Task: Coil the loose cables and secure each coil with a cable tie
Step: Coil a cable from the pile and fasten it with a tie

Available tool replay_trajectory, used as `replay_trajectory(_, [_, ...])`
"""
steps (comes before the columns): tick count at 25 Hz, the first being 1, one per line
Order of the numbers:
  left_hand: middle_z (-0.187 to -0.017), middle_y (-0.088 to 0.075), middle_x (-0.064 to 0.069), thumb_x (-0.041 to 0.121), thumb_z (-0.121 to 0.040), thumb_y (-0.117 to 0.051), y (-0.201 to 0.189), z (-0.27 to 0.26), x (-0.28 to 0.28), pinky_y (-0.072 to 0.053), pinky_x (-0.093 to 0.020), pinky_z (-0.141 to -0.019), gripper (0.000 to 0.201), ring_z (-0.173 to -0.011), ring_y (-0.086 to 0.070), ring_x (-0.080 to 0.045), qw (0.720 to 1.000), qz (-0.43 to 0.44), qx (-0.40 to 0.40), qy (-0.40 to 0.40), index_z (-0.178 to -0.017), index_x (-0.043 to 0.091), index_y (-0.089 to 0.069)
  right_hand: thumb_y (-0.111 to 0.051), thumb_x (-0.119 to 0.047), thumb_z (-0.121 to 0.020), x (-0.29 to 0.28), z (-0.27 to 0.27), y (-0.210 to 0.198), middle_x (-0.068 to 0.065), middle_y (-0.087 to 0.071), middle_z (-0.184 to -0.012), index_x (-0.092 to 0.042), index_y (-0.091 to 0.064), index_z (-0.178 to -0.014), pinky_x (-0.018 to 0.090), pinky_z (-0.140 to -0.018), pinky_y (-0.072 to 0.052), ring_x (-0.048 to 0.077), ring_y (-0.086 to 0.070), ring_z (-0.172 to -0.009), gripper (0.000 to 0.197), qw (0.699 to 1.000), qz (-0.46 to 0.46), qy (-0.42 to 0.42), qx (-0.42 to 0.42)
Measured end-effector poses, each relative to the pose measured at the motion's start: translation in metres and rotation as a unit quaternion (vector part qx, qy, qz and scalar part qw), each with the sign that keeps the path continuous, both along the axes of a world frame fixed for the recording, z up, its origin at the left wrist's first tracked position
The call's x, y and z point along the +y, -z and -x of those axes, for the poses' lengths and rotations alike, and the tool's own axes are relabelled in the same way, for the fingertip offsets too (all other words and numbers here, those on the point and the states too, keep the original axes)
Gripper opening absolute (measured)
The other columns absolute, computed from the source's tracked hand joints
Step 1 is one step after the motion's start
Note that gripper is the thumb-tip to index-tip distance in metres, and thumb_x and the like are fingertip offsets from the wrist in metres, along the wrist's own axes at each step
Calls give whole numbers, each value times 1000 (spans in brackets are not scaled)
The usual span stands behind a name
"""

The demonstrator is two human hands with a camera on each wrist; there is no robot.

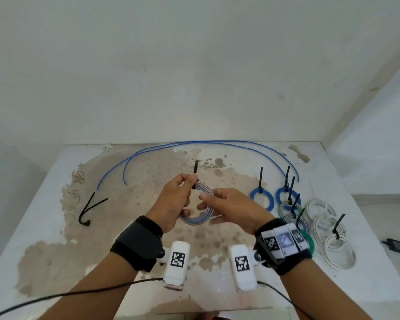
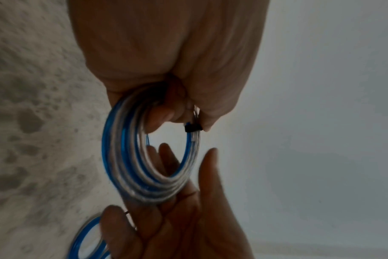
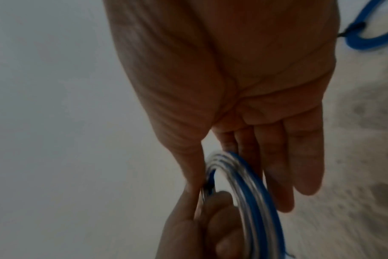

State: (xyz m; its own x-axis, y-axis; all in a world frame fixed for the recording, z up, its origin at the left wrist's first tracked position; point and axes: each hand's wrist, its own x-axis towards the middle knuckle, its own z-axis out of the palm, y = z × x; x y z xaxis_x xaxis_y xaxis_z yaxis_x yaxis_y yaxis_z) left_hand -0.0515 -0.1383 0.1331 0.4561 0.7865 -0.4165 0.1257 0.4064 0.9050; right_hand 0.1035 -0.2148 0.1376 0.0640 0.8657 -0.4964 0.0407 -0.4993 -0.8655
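A stained white table [image 1: 56, 239] stands against bare pale walls, with a long loose blue cable [image 1: 194, 144] curving across its far side and a row of already tied coils [image 1: 286, 202] laid out on the right. Over the middle, held off the surface, is a clear-and-blue coil [image 1: 195, 219] with a black cable tie [image 1: 195, 174] round its top.

The left hand [image 1: 174, 202] is curled tight, pinching the coil where the tie wraps it; the tie's tail sticks up past the knuckles. The right hand [image 1: 233, 211] lies mostly flat, fingers straight and relaxed under the coil's near side, its thumb close to the loops, steadying rather than gripping.

To do this well, I'd say the loops should stay bunched flat under the left pinch while the tail is pulled snug through the head [image 2: 193, 128], so no turn slips out. Two spare ties [image 1: 90, 210] wait on the left.
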Motion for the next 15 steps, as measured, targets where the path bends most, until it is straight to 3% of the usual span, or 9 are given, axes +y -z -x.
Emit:
replay_trajectory(3, [-67,-47,4,38,-102,-53,1,20,4,-48,-29,-53,28,-53,-42,-10,997,58,-36,30,-108,12,-60,-62,-16,-100,-13,23,10,7,-78,-97,-8,-68,-112,33,-85,-61,14,-73,-85,16,997,-18,59,53])
replay_trajectory(5, [-87,-70,-4,37,-101,-55,2,41,5,-57,-33,-76,34,-71,-64,-16,993,98,-46,53,-114,7,-62,-60,-13,-101,-15,30,11,6,-77,-94,-8,-68,-112,34,-87,-61,16,-73,-86,15,993,-15,77,85])
replay_trajectory(7, [-105,-76,-9,33,-100,-56,5,65,1,-56,-34,-90,33,-89,-72,-18,990,113,-42,73,-119,7,-65,-59,-12,-101,-16,38,11,7,-76,-93,-7,-67,-114,37,-91,-60,19,-72,-88,16,990,-10,85,112])
replay_trajectory(11, [-104,-76,-7,27,-95,-62,8,95,-13,-59,-27,-81,30,-93,-74,-15,992,92,-62,62,-116,7,-67,-59,-11,-101,-24,60,11,7,-75,-93,-7,-67,-114,37,-93,-59,20,-72,-88,16,986,-10,93,137])
replay_trajectory(15, [-96,-76,-4,26,-94,-65,8,104,-19,-59,-25,-76,26,-89,-74,-14,994,61,-69,56,-111,7,-69,-58,-14,-101,-33,72,9,5,-75,-93,-7,-66,-116,29,-81,-62,15,-72,-83,19,980,-25,113,164])
